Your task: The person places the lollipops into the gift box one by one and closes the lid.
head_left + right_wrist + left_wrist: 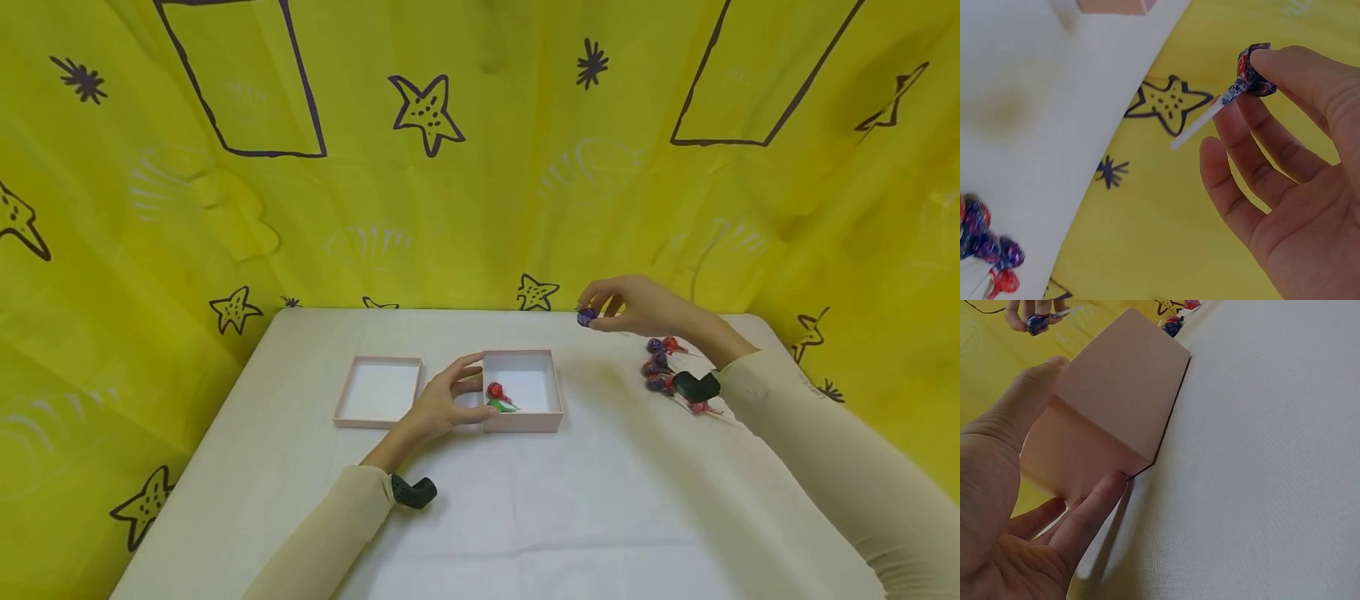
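Note:
My right hand (626,307) pinches a lollipop (587,317) in a dark purple-blue wrapper, raised over the far side of the table. Its white stick points away from the thumb in the right wrist view, where the wrapped lollipop head (1254,69) sits between thumb and fingers. With my left hand (446,400) I hold a pale pink open box (522,423) at its left side, the thumb along the front rim and the fingers against the side wall. Inside the box lie a red lollipop (496,390) and a green-wrapped one (501,406).
Left of the box lies its shallow white-lined lid (377,392), open side up. A pile of several red and purple lollipops (658,362) rests on the white-covered table (570,517) under my right forearm. A yellow patterned curtain (480,208) hangs behind the table.

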A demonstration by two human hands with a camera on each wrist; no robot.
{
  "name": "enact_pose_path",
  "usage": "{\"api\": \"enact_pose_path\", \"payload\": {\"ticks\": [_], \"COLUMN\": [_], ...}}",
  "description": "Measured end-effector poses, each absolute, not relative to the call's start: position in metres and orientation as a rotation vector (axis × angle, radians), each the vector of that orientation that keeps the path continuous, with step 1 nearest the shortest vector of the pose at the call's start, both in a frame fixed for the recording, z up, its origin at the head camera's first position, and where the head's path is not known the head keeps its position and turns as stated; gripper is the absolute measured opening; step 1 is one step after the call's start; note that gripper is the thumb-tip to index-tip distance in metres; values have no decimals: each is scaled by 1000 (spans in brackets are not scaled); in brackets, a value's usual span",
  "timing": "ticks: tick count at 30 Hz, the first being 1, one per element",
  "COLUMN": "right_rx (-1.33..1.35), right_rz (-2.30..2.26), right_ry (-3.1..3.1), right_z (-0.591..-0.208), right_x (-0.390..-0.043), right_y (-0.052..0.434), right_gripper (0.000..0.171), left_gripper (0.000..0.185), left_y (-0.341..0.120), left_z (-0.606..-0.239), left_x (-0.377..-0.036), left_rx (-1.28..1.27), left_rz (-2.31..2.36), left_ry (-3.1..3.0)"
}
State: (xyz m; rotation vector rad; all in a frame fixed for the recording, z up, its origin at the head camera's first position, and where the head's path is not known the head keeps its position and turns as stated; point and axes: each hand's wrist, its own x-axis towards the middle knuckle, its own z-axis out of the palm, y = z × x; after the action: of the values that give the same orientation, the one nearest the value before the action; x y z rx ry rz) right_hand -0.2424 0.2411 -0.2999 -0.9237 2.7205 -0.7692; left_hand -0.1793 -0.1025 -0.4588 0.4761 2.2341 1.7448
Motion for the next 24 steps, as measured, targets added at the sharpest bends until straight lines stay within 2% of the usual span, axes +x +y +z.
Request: {"api": "enact_pose_path", "payload": {"ticks": [24], "right_rx": [-1065], "right_rz": [-901], "right_ry": [2544], "right_z": [-335], "right_x": [-246], "right_y": [155], "right_gripper": [22], "left_gripper": [88], "left_y": [-103], "left_z": [-458], "left_x": [-179], "left_rx": [455], "left_rz": [1736], "left_ry": [2230]}}
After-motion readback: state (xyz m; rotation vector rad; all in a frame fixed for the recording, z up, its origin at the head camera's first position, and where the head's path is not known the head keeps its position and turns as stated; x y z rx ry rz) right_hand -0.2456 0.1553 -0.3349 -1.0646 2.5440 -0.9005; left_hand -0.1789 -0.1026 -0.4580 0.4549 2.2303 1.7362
